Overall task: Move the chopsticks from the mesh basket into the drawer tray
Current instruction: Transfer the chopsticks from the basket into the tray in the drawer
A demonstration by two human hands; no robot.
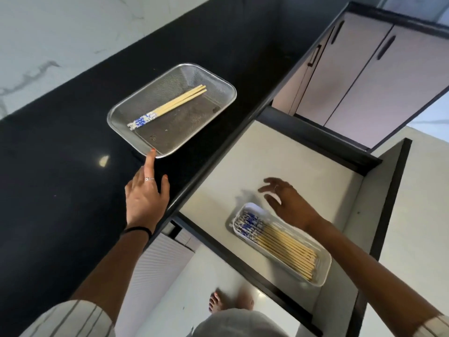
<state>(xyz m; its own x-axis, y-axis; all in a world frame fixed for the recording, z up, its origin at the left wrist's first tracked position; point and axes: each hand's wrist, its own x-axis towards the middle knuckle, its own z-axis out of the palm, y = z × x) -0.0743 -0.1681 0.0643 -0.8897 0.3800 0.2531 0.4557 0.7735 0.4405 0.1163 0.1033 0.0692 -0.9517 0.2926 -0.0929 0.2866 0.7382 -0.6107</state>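
A metal mesh basket sits on the black counter. Inside it lie a few bamboo chopsticks with blue-and-white patterned ends. My left hand rests on the counter, fingers apart, its index fingertip touching the basket's near rim. A white tray lies in the open drawer and holds several matching chopsticks side by side. My right hand hovers just above the tray's far end, open and holding nothing.
The black counter runs left, against a marble wall. The pulled-out drawer has a pale floor and dark side walls. Pale cabinet doors with dark handles stand beyond. My bare foot is on the floor below the drawer.
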